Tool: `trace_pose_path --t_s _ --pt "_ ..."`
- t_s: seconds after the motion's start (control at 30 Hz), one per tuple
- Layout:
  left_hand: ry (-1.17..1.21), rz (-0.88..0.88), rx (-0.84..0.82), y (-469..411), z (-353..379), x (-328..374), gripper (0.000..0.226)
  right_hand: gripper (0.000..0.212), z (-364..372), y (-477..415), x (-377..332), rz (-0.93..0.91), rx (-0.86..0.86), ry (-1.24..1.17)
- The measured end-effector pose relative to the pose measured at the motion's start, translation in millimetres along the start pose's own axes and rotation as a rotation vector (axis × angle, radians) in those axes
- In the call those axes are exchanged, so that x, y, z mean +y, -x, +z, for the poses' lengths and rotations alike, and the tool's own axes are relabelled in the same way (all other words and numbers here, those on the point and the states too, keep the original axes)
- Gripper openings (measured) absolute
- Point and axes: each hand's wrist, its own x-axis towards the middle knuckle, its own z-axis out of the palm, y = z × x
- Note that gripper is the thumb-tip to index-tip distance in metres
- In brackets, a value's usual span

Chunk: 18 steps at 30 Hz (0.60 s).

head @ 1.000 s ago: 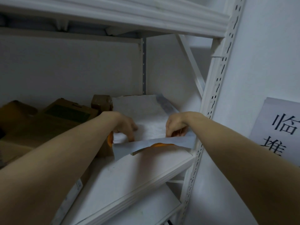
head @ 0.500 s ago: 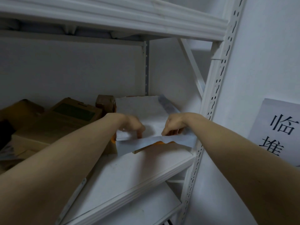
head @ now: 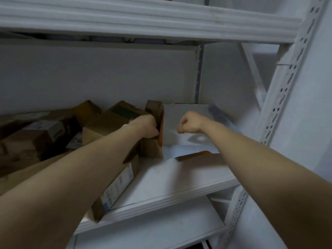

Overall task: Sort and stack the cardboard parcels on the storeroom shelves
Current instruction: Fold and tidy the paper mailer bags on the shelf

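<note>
A pale grey storeroom wall (head: 89, 74) is seen behind a white metal shelving rack (head: 287, 90), whose perforated upright runs down the right side. The white middle shelf board (head: 179, 178) is lit dimly and its front right stretch is bare. The left half is taken up by a jumbled pile of brown cardboard parcels (head: 45, 139), some tilted against each other. At the back right a flat white wrapped parcel (head: 185, 121) is laid on the board, close to the wall. A long brown labelled carton (head: 116, 187) is seen at the front left, its end overhanging the shelf edge. A narrow upright brown box with an orange edge (head: 154, 110) is wedged between the pile and the white parcel. The left hand (head: 145, 128) is pressed to that box, fingers curled at its orange edge; whether a true grip is made cannot be told. The right hand (head: 188, 124) is held over the white parcel, balled into a fist, with nothing seen in it.
</note>
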Motion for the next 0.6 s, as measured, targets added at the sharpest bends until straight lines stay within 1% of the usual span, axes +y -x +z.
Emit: trace_pose_path --t_s 0.07,0.13,0.23,0.3,0.37,0.43,0.5,0.6 --pt "-0.191 -0.090 0.090 11.1 -1.4 -15.9 0.032 0.021 11.6 0.8 -19.5 -0.064 0.022 -0.019" --pt "-0.333 -0.174 0.102 22.0 -4.2 -28.0 0.058 0.014 21.1 4.3 -35.8 -0.107 0.042 -0.032" --pt "-0.326 -0.292 0.061 31.2 -9.6 -44.4 0.102 0.020 32.1 8.7 -56.3 -0.126 0.056 -0.042" --pt "-0.304 -0.352 0.003 35.1 -15.5 -55.4 0.119 0.024 38.8 9.2 -67.6 -0.104 0.044 -0.066" --pt "-0.305 -0.390 -0.075 39.2 -22.6 -66.5 0.129 0.025 46.3 8.2 -78.7 -0.037 0.006 -0.123" --pt "-0.291 -0.402 -0.136 38.5 -27.8 -78.4 0.135 0.026 55.9 8.7 -90.9 0.081 -0.059 -0.234" --pt "-0.275 -0.393 -0.169 35.5 -31.2 -93.2 0.142 0.034 68.4 8.9 -104.2 0.165 -0.100 -0.339" --pt "-0.212 -0.374 -0.215 34.4 -30.5 -106.1 0.148 0.047 85.6 10.1 -113.4 0.240 -0.114 -0.419"
